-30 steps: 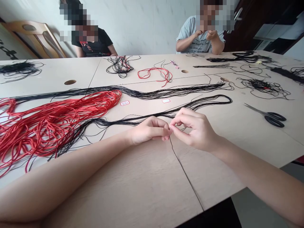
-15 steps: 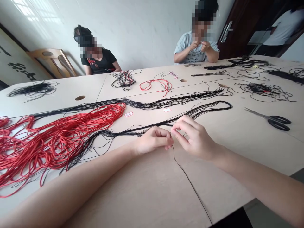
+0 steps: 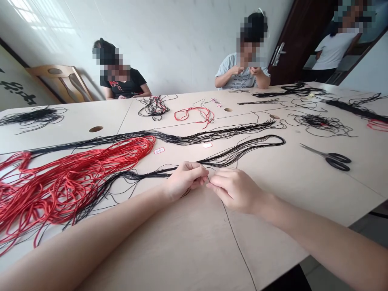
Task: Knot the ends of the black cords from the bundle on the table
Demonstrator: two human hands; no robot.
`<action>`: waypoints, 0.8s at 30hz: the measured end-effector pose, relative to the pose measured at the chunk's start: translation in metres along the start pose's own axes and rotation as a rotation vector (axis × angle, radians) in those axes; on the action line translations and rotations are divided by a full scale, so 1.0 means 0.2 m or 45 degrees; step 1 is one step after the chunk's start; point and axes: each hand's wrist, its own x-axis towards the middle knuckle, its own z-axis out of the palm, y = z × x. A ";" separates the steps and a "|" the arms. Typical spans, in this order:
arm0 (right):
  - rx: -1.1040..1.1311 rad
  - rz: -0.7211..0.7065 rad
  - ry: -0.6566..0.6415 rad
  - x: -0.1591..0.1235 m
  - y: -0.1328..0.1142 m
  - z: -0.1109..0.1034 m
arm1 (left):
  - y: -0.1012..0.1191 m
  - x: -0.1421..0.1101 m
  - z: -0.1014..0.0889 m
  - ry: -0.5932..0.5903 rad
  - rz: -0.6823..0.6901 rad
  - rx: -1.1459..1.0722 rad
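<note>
A thin black cord point(image 3: 236, 238) runs from between my hands down over the table toward its front edge. My left hand point(image 3: 188, 180) is closed, thumb and forefinger pinching the cord. Just to its right, my right hand point(image 3: 235, 188) has thumb and fingers together on the cord too, with a short stretch of it showing across the gap. The fingertips nearly meet, and how the cord bends inside them is too small to tell. Behind my hands lies a bundle of black cords point(image 3: 242, 152), partly hidden by my left hand.
A heap of red cord point(image 3: 81, 178) covers the left of the table point(image 3: 169, 246). Black-handled scissors point(image 3: 332, 158) lie at the right. Farther back are another black cord bundle point(image 3: 182, 139), a loose red cord point(image 3: 194, 114) and small labels point(image 3: 159, 150). Two people sit opposite; another stands by the door.
My right hand has come lower and its fingers have closed in on the cord near my left hand. The view has shifted slightly, and the person by the door shows more fully.
</note>
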 end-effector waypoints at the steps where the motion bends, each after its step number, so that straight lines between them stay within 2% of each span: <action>1: 0.023 -0.031 -0.022 0.00 0.01 0.00 | 0.00 0.00 0.00 0.026 -0.008 0.005; 5: 0.095 -0.132 -0.125 0.00 0.02 -0.03 | 0.01 0.01 0.00 0.078 -0.037 -0.049; 8: 0.149 -0.104 -0.143 -0.01 0.02 -0.04 | 0.01 0.01 0.00 0.055 -0.024 -0.089; 15: 0.479 0.435 0.033 0.01 0.03 -0.07 | 0.01 -0.02 0.01 -0.070 -0.007 -0.029; 17: 0.713 0.563 0.118 0.03 0.03 -0.06 | 0.02 -0.03 0.02 -0.107 -0.013 0.043; 21: 1.436 0.789 0.342 0.06 0.02 -0.05 | 0.04 -0.05 0.03 -0.158 0.000 0.199; 24: 1.693 0.928 0.448 0.06 0.04 -0.07 | 0.05 -0.05 0.04 -0.159 0.023 0.255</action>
